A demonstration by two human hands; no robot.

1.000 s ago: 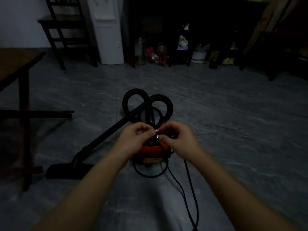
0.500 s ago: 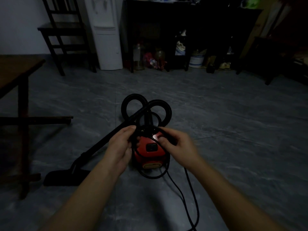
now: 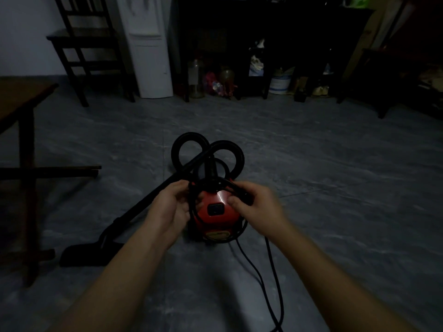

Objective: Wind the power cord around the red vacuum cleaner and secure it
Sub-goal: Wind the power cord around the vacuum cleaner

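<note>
Both hands have drawn apart since a second ago and dropped to the sides of the red vacuum cleaner (image 3: 217, 215), stretching a loop of power cord (image 3: 272, 279) around its body. Left hand (image 3: 171, 208) curls on the loop at the left flank; right hand (image 3: 255, 207) pinches cord at the upper right. Open grey floor (image 3: 323, 188) lies ahead and right; a wooden table (image 3: 21, 101) crowds the left. Black hose (image 3: 208, 152) coils behind. A yellowish label low on the cleaner's front is unreadable.
</note>
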